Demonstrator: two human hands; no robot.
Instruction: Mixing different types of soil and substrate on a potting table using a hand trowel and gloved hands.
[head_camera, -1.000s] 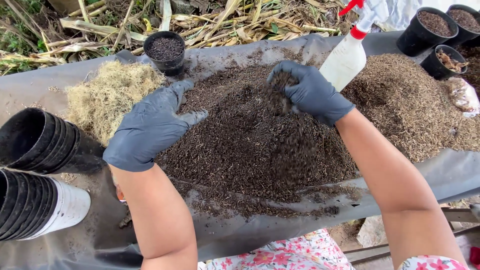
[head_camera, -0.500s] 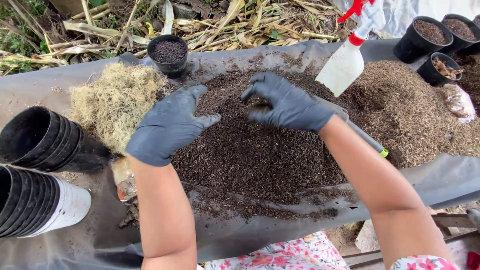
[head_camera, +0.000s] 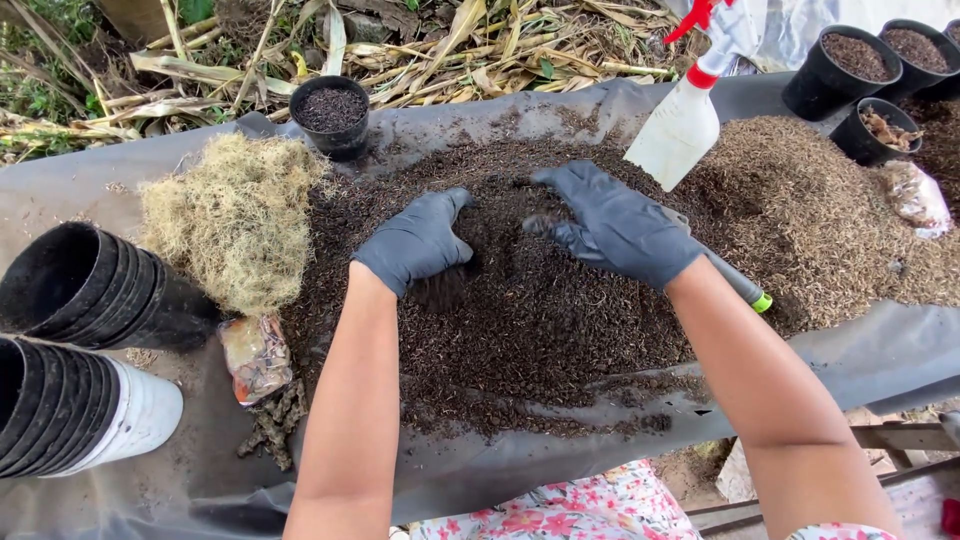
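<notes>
At frame centre, the cupped left hand (head_camera: 415, 240) and spread right hand (head_camera: 615, 225) worked the dark soil pile (head_camera: 520, 310), seemingly mixing it, gripping nothing firmly.

Dark brown, coarse, crumbly potting mix (head_camera: 520, 310) lies in a broad loose mound on grey sheeting, centre of the table, surface churned.

Your view: soft, even daylight from above, bright, no hard sun. Shadows faint; slight dark patch under your left hand in dark glove (head_camera: 418, 240) on dark brown potting mix pile (head_camera: 520, 320). No glare, though white plastic spray bottle (head_camera: 688, 120) reads near blown-out. Focus sharp across centre. Wide-lens bending at edges: grey plastic sheet (head_camera: 880, 350) curves, stacked black plastic pots (head_camera: 75, 290) at its left edge stretched.
</notes>
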